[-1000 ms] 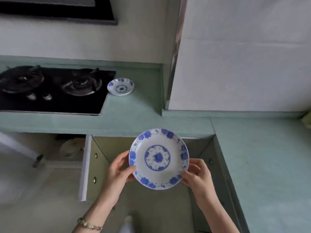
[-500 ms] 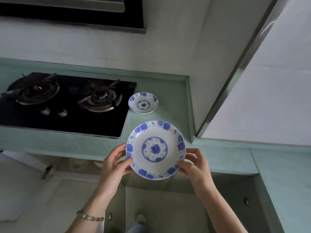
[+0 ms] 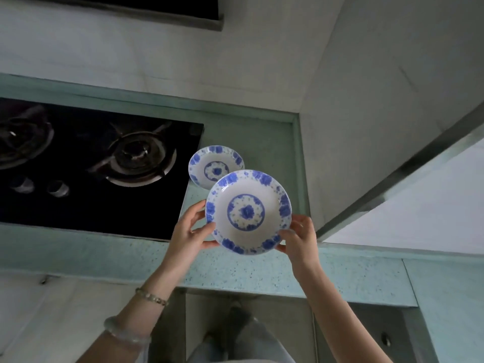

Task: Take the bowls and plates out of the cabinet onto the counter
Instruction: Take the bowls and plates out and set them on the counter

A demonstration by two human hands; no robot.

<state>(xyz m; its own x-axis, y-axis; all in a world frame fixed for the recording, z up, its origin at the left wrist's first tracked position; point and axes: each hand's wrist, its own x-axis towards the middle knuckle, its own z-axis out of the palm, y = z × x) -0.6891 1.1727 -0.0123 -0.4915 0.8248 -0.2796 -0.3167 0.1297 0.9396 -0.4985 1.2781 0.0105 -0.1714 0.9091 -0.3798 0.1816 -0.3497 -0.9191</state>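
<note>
A white plate with blue flowers (image 3: 248, 212) is held level above the pale green counter (image 3: 235, 273). My left hand (image 3: 190, 235) grips its left rim with the thumb on top. My right hand (image 3: 300, 238) grips its right rim the same way. A second, matching plate (image 3: 209, 163) sits on the counter just behind it, beside the hob; the held plate hides its near edge. The cabinet lies below the counter edge, mostly out of view.
A black gas hob (image 3: 99, 166) with two burners fills the counter's left part. A white wall (image 3: 366, 100) closes the corner at the right, with a metal-edged panel (image 3: 419, 158) beyond it. My legs and the floor show below the counter.
Both hands have carried the plate up and forward from below the counter edge to over the counter, close to the plate standing there. The camera has tilted up.
</note>
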